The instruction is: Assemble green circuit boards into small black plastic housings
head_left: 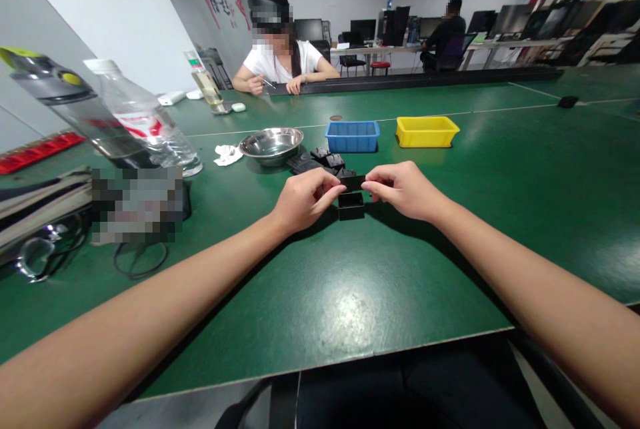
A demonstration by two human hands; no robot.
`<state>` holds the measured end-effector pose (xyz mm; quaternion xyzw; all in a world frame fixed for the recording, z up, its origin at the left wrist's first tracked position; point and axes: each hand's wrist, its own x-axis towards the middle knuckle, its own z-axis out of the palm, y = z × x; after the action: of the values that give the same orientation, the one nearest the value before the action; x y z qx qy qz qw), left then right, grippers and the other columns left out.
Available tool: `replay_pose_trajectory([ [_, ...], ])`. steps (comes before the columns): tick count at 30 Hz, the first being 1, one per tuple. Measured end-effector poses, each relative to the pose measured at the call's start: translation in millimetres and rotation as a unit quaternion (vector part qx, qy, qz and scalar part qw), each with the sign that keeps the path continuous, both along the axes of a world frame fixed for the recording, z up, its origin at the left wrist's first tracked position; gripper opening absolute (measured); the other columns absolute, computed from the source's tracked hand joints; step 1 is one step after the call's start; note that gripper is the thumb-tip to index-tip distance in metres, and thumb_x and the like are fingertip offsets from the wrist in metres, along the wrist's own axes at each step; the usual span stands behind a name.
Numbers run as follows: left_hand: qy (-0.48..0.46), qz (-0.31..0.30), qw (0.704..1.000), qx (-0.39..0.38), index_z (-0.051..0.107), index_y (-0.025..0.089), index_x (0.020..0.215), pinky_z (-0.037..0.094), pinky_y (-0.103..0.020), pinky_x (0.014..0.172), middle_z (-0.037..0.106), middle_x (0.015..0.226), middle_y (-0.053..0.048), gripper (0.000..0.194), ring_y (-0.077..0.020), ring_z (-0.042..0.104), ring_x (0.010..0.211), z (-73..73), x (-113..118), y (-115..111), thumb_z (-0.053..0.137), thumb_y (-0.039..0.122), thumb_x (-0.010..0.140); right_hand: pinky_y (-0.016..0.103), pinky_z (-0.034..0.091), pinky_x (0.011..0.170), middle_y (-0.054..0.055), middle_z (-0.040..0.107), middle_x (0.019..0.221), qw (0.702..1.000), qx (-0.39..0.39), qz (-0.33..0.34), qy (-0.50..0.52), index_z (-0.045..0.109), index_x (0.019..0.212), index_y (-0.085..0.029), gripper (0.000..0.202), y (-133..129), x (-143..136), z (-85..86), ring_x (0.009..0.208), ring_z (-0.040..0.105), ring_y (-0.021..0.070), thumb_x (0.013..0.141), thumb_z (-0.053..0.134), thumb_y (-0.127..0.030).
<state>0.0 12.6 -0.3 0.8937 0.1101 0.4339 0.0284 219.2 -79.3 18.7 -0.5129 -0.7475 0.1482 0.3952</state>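
Observation:
A small black rectangular piece [354, 182] is pinched at its two ends, between my left hand [304, 197] and my right hand [404, 190]. Both hands are closed, thumb against fingers. Just below the piece stands a small open black box [351, 209] on the green table. From this angle I cannot tell whether the piece touches the box. Behind my left fingers lies a pile of black parts [327, 160], partly hidden by that hand.
Beyond my hands are a steel bowl [273, 157], a blue bin [353, 138] and a yellow bin [427, 134]. A crumpled white tissue [227, 154] lies beside the bowl. Bottles [150, 122] and eyeglasses [36, 257] are at left. A person [285, 59] sits across the green table [450, 282].

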Motion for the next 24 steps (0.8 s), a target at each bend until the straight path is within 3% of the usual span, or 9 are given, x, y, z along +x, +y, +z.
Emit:
replay_pose_trajectory([
  [8, 0.008, 0.006, 1.000, -0.020, 0.063, 0.015, 0.078, 0.037, -0.019, 0.050, 0.059, 0.062, 0.003, 0.026, -0.0075, 0.048, 0.050, 0.3, -0.2, -0.9, 0.063, 0.032, 0.097, 0.027, 0.038, 0.062, 0.000, 0.065, 0.060, 1.000, -0.013, 0.002, 0.023, 0.071, 0.077, -0.015, 0.023, 0.4, 0.1, -0.7, 0.055, 0.054, 0.0124, 0.091, 0.062, -0.031],
  [17, 0.008, -0.002, 1.000, -0.008, 0.066, 0.015, 0.097, 0.040, -0.020, 0.053, 0.062, 0.073, 0.002, 0.015, -0.0070, 0.049, 0.052, 1.9, -1.4, -0.8, 0.068, 0.029, 0.093, 0.027, 0.038, 0.059, 0.000, 0.064, 0.059, 0.998, -0.032, -0.009, 0.045, 0.068, 0.072, -0.016, 0.027, 0.1, 0.6, 1.3, 0.054, 0.054, 0.0124, 0.090, 0.059, -0.034],
  [24, 0.001, -0.009, 1.000, 0.007, 0.067, 0.015, 0.096, 0.039, -0.019, 0.052, 0.063, 0.073, 0.002, 0.015, -0.0062, 0.047, 0.052, 1.3, -1.3, -1.6, 0.069, 0.030, 0.094, 0.027, 0.039, 0.058, 0.000, 0.064, 0.059, 0.996, -0.058, -0.005, 0.060, 0.067, 0.071, -0.016, 0.027, 0.8, 0.1, -0.1, 0.053, 0.054, 0.0123, 0.090, 0.059, -0.034],
])
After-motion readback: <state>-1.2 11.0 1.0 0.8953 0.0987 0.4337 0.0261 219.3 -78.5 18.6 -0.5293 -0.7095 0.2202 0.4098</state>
